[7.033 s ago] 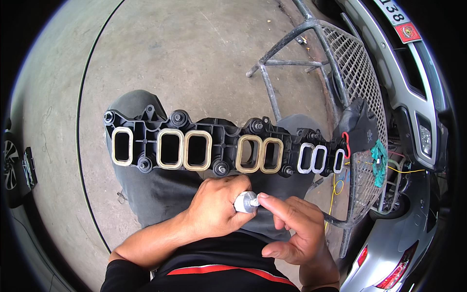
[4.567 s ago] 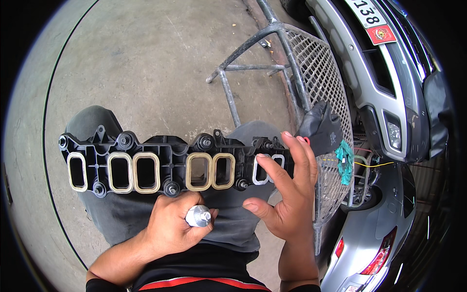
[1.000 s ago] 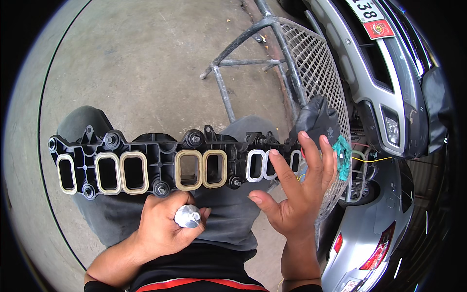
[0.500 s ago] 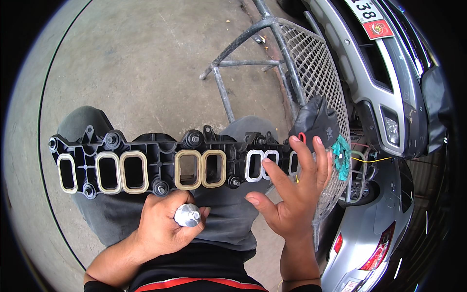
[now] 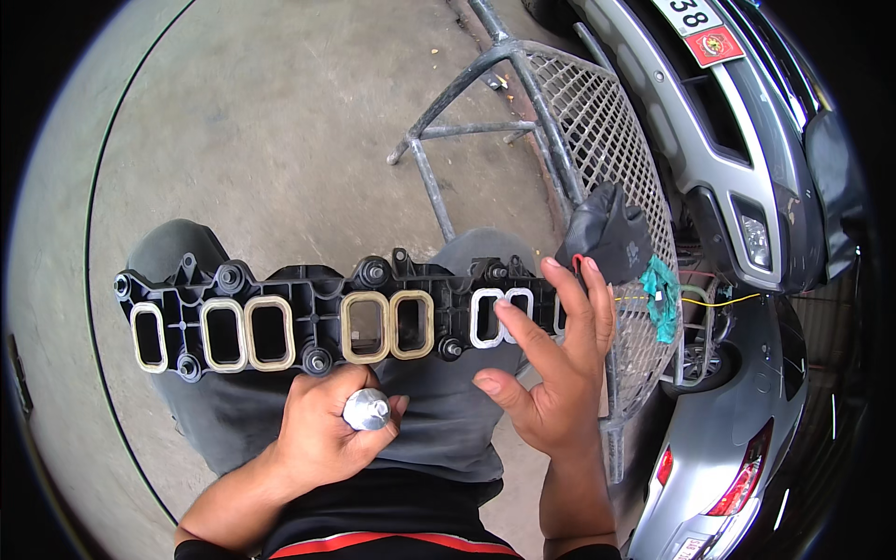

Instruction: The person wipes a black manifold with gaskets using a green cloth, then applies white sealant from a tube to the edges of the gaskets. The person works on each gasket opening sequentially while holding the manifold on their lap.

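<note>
A long black plastic intake manifold (image 5: 308, 322) lies across my lap. Tan gaskets (image 5: 364, 357) ring the ports on its left and middle. Toward the right, two ports carry a pale silvery-white coating on their rims (image 5: 479, 341); another port beyond them is partly hidden behind my fingers. Below the manifold's middle, my left hand (image 5: 317, 425) is closed around a silver tube (image 5: 367, 411), its nozzle end facing up. My right hand (image 5: 551, 373) has its fingers spread, and the index fingertip rests on the coated rim between the two pale ports.
A metal frame with a mesh top (image 5: 597, 121) stands ahead to the right. On it lie a black glove (image 5: 607, 233) and a teal cloth (image 5: 661, 299). Two parked cars, one with a grey bumper (image 5: 686, 121) and one silver (image 5: 719, 420), flank the right side. Concrete floor (image 5: 280, 121) stretches ahead.
My right index fingertip has shifted slightly along the pale rims. The whole view has turned a little, so the manifold's left end sits further right. The tube stays in my left hand.
</note>
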Motion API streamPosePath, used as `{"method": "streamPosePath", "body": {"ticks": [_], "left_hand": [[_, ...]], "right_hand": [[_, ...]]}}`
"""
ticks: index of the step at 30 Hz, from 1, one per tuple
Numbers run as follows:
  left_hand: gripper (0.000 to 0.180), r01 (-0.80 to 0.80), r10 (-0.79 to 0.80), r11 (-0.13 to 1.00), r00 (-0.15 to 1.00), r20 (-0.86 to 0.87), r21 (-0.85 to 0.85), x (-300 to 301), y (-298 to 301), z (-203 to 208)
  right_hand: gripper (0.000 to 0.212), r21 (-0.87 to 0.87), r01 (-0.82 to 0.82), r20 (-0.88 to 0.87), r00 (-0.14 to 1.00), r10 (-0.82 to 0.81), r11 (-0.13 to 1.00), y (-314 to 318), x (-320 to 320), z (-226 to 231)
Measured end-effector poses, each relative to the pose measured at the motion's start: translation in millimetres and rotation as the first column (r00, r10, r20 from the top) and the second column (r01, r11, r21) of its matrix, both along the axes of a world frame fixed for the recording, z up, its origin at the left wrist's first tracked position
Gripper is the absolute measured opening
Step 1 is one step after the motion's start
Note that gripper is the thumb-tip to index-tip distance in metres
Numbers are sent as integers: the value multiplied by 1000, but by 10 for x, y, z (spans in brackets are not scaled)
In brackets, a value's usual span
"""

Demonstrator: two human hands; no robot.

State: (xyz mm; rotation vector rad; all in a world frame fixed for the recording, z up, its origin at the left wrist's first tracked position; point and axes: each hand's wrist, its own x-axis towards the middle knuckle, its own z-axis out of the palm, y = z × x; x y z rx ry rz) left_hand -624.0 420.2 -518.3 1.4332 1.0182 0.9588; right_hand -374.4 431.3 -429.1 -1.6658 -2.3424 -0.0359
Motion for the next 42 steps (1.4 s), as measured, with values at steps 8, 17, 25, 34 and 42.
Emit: {"method": "streamPosePath", "body": {"ticks": [8, 17, 25, 34, 42], "left_hand": [[37, -135, 119, 974, 989, 93, 184, -651, -251, 497], [33, -417, 414, 908, 908, 71, 46, -818, -309, 729], [22, -161, 169, 986, 957, -236, 51, -103, -127, 154], [21, -97, 112, 993, 952, -283, 66, -106, -141, 83], [23, -27, 46, 997, 960, -277, 71, -139, -109, 55]], "right_hand": [[85, 166, 368, -859, 510, -49, 915, -178, 469, -409], [88, 188, 132, -959, 238, 153, 973, -103, 120, -561], [106, -315, -723, -919, 71, -387, 615, -410, -542, -411], [87, -286, -579, -957, 217, -193, 764, -436, -537, -550], [83, -304, -530, -928, 352, -120, 792, -295, -525, -479]]}}
